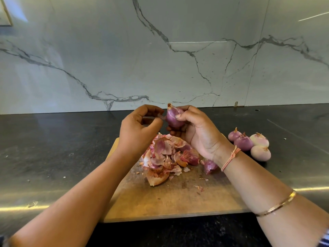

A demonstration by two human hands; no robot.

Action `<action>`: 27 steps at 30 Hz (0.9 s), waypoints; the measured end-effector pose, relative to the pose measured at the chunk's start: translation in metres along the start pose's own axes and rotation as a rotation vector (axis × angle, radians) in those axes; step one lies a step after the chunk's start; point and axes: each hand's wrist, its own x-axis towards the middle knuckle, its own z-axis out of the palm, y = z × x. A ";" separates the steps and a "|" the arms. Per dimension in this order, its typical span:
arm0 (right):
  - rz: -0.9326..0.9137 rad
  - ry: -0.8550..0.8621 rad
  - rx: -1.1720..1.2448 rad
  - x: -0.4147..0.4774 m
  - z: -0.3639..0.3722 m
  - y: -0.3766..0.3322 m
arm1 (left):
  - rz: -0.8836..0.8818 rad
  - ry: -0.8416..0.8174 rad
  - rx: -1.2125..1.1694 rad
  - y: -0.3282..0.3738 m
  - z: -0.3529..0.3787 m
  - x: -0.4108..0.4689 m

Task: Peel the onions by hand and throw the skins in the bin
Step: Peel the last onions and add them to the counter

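Gripping the onion, right hand hides its base; left hand pinches what seems blurred skin.

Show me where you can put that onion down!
The near half of the cutting board, before the skin pile, is mostly bare. So is the dark counter left of the board. Crowded: the board's middle, and beside the four peeled onions on its right.

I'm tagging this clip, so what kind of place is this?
Most likely a home kitchen: a dark counter under a marble-look backsplash, and a wooden cutting board heaped with onion skins.
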 end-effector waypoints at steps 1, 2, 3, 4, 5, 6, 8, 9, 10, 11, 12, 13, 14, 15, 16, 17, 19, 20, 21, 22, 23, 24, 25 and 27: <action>-0.006 0.001 -0.020 0.000 0.000 0.001 | 0.014 -0.012 -0.012 0.001 0.000 -0.001; -0.013 0.000 -0.043 0.000 0.001 0.001 | 0.020 -0.023 -0.026 0.002 0.000 -0.002; -0.018 -0.001 -0.060 0.000 0.000 0.002 | 0.019 -0.033 -0.041 0.003 -0.001 -0.002; -0.024 -0.001 -0.079 0.000 0.000 0.003 | 0.013 -0.038 -0.055 0.004 0.000 -0.002; -0.035 0.005 -0.109 0.000 0.000 0.004 | 0.001 -0.036 -0.066 0.004 0.000 -0.002; -0.046 0.015 -0.147 0.000 -0.001 0.005 | -0.015 -0.030 -0.073 0.004 0.000 -0.002; -0.058 0.033 -0.221 0.000 -0.001 0.005 | -0.069 -0.021 -0.099 0.003 0.000 0.000; -0.064 0.034 -0.253 -0.001 -0.001 0.005 | -0.103 -0.020 -0.121 0.002 0.000 0.001; -0.071 0.033 -0.288 -0.002 -0.001 0.006 | -0.135 -0.018 -0.144 0.001 0.000 0.002; -0.080 0.031 -0.325 -0.002 -0.001 0.006 | -0.163 -0.015 -0.163 0.001 0.000 0.002; -0.090 0.030 -0.359 -0.003 -0.001 0.007 | -0.182 -0.012 -0.174 0.000 0.001 0.002; -0.101 0.029 -0.391 -0.004 -0.001 0.007 | -0.191 -0.006 -0.175 0.001 0.001 0.003; -0.113 0.029 -0.421 -0.004 0.000 0.007 | -0.194 0.002 -0.167 0.001 0.001 0.003; -0.126 0.028 -0.452 -0.004 0.000 0.007 | -0.195 0.011 -0.153 0.001 0.002 0.003; -0.139 0.024 -0.477 -0.004 0.001 0.007 | -0.194 0.019 -0.136 0.001 0.002 0.003; -0.149 0.018 -0.492 -0.004 0.001 0.007 | -0.191 0.029 -0.115 0.001 0.002 0.003; -0.155 0.011 -0.500 -0.004 0.001 0.007 | -0.176 0.055 -0.064 0.000 0.002 0.004; -0.149 0.008 -0.488 -0.005 0.001 0.007 | -0.167 0.066 -0.044 0.000 0.002 0.004; -0.140 0.005 -0.463 -0.004 0.001 0.007 | -0.159 0.075 -0.032 0.000 0.002 0.004; -0.129 0.003 -0.426 -0.004 0.001 0.006 | -0.154 0.080 -0.028 0.000 0.001 0.004; -0.117 0.004 -0.378 -0.003 0.000 0.006 | -0.150 0.080 -0.030 0.000 0.001 0.004; -0.098 0.002 -0.316 -0.002 0.000 0.006 | -0.147 0.077 -0.038 0.000 0.000 0.004; -0.071 -0.004 -0.245 -0.002 0.000 0.005 | -0.141 0.073 -0.045 0.000 0.000 0.004; -0.024 -0.019 -0.137 -0.002 0.001 0.003 | -0.128 0.065 -0.054 0.000 0.000 0.004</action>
